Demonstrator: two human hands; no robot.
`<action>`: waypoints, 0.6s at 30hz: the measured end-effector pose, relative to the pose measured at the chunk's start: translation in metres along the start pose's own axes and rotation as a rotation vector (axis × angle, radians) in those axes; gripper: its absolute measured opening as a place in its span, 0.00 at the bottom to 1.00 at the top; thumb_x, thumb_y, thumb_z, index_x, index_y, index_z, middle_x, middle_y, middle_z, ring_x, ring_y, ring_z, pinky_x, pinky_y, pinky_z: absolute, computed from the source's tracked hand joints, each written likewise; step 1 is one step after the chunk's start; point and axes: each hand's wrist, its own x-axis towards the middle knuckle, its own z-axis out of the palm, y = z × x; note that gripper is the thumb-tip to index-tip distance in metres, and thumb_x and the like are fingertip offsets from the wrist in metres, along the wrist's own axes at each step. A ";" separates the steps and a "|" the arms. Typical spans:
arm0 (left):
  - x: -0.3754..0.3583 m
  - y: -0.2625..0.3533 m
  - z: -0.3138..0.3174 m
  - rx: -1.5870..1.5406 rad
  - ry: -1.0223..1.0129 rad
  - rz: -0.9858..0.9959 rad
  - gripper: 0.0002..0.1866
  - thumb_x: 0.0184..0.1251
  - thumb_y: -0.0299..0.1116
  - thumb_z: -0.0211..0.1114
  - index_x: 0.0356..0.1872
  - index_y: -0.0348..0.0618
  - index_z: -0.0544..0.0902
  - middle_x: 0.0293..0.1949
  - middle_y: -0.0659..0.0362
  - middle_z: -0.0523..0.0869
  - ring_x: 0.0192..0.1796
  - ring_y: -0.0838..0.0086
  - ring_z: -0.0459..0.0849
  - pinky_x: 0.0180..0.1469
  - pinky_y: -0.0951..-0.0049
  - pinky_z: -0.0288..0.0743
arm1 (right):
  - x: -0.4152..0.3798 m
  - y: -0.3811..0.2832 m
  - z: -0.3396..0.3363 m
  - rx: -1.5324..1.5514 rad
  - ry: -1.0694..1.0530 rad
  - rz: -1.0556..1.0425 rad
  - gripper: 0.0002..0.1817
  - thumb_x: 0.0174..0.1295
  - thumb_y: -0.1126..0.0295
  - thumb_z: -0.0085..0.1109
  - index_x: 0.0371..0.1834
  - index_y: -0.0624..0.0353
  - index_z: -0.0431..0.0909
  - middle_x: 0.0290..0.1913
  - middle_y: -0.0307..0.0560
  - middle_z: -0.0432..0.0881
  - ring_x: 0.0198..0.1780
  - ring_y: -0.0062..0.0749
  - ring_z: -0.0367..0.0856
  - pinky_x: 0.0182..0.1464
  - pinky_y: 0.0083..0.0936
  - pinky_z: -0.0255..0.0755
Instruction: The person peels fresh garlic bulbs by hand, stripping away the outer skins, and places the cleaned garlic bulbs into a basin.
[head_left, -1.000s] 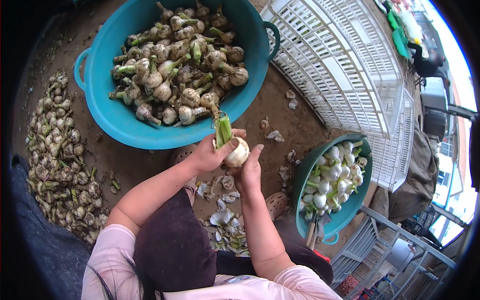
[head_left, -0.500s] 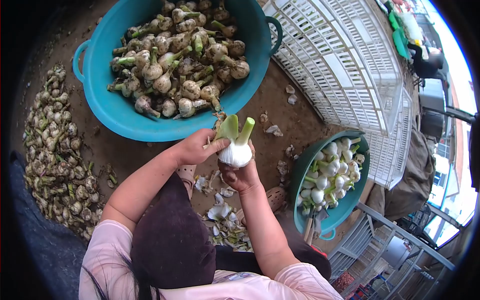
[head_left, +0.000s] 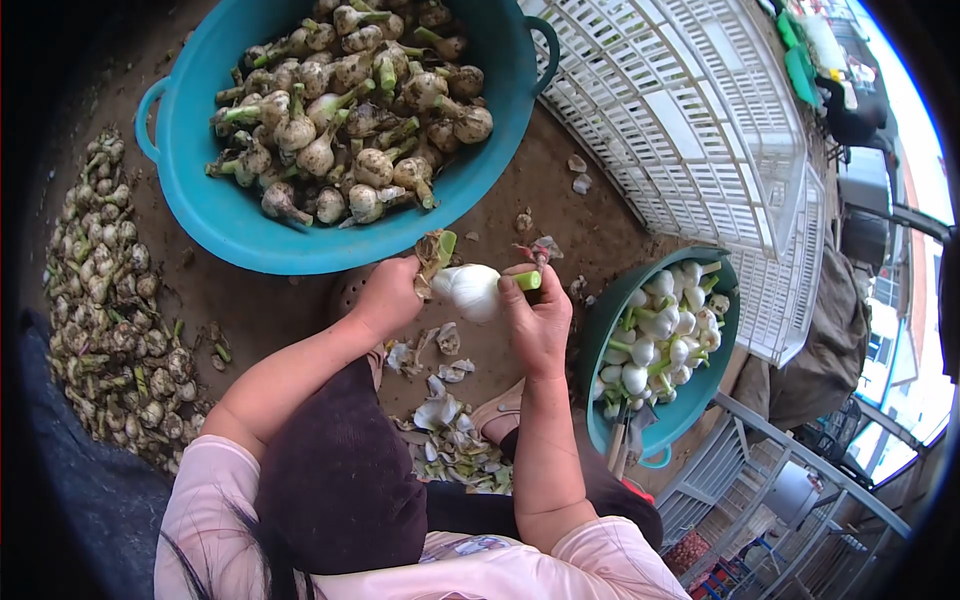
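A white, peeled garlic bulb [head_left: 474, 292] lies sideways between my two hands, over the ground. My right hand [head_left: 541, 322] grips its cut green stem, thumb on the near side. Closed fingers of my left hand [head_left: 389, 297] pinch a dirty outer garlic skin [head_left: 432, 262] with a green piece on it, left of the bulb. Just beyond, a big teal tub [head_left: 255, 262] holds many soil-covered garlic bulbs [head_left: 350, 130]. Right of my right hand, a smaller teal tub [head_left: 701, 395] contains clean white garlic bulbs [head_left: 652, 345]; a tool handle leans at its near edge.
Dirty garlic [head_left: 110, 300] forms a long heap on the ground at the left. Peeled skins [head_left: 450, 430] lie scattered by my feet. White plastic crates [head_left: 680, 120] stand at the upper right. A grey metal frame [head_left: 770, 450] is at the lower right.
The bulb has tipped from upright to sideways. My right hand has moved from under the bulb to its stem, and my left hand has drawn left with the outer skin.
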 end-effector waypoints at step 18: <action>-0.008 0.042 -0.025 0.323 0.075 0.507 0.09 0.54 0.34 0.64 0.23 0.41 0.76 0.20 0.52 0.80 0.24 0.59 0.82 0.28 0.63 0.78 | 0.006 -0.030 -0.005 -0.385 -0.371 -0.304 0.11 0.56 0.78 0.60 0.42 0.60 0.76 0.42 0.49 0.73 0.46 0.43 0.73 0.53 0.30 0.68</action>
